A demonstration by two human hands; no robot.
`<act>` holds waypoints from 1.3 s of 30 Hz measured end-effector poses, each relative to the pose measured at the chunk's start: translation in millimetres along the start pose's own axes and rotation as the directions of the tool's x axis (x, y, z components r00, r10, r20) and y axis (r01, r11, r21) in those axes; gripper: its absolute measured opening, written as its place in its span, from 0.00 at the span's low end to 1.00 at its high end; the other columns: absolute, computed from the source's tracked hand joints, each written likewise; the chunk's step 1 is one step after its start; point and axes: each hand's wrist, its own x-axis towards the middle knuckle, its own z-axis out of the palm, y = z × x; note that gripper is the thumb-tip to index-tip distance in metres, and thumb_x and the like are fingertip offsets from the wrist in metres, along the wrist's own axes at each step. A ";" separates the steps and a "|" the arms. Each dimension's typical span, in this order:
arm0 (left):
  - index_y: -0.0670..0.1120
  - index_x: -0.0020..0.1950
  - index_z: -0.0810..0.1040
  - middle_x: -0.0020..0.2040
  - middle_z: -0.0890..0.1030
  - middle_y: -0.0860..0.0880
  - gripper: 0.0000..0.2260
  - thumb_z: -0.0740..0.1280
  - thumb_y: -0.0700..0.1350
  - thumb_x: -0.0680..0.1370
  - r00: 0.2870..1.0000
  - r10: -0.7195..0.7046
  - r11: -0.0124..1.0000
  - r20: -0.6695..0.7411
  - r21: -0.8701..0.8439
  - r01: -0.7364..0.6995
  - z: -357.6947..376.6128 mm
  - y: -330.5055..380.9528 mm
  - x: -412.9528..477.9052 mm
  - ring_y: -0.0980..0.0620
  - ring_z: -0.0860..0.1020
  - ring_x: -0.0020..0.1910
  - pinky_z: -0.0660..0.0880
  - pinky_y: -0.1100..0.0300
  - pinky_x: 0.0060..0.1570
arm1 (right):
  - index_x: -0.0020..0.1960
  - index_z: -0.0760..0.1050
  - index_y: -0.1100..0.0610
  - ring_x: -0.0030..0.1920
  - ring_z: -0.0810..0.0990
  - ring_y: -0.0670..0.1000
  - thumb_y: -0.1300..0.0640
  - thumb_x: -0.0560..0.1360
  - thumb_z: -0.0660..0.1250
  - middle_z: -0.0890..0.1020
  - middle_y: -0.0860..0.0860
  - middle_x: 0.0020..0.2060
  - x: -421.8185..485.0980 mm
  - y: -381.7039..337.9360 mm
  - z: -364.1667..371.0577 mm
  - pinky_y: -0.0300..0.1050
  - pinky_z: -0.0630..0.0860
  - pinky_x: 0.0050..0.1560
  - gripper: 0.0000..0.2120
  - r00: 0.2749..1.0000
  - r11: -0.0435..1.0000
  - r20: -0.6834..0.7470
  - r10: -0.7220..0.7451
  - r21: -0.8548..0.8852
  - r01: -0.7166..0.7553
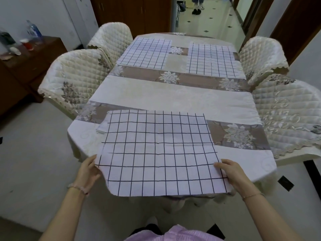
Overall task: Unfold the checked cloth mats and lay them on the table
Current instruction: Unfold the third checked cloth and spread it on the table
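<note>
Head view: the unfolded checked mat [156,150] lies at the near end of the table [173,98], front edge overhanging. Best to slide it forward with both sides taut, so it lands flat and square like the far-left mat [145,53] and far-right mat [212,60]. The left hand [87,173] and right hand [232,173] each pinch a near side edge, fingers curled on the cloth.
</note>
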 end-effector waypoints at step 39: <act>0.43 0.45 0.78 0.41 0.74 0.46 0.05 0.64 0.43 0.77 0.718 0.318 0.739 0.620 0.312 -0.597 266.7 5.2 -62.5 0.51 0.70 0.43 0.67 0.60 0.40 | 0.43 0.79 0.57 0.28 0.80 0.38 0.60 0.76 0.66 0.83 0.43 0.28 -176.2 98.9 -146.8 0.32 0.76 0.28 0.04 0.569 0.829 -0.817 0.090 0.378 0.412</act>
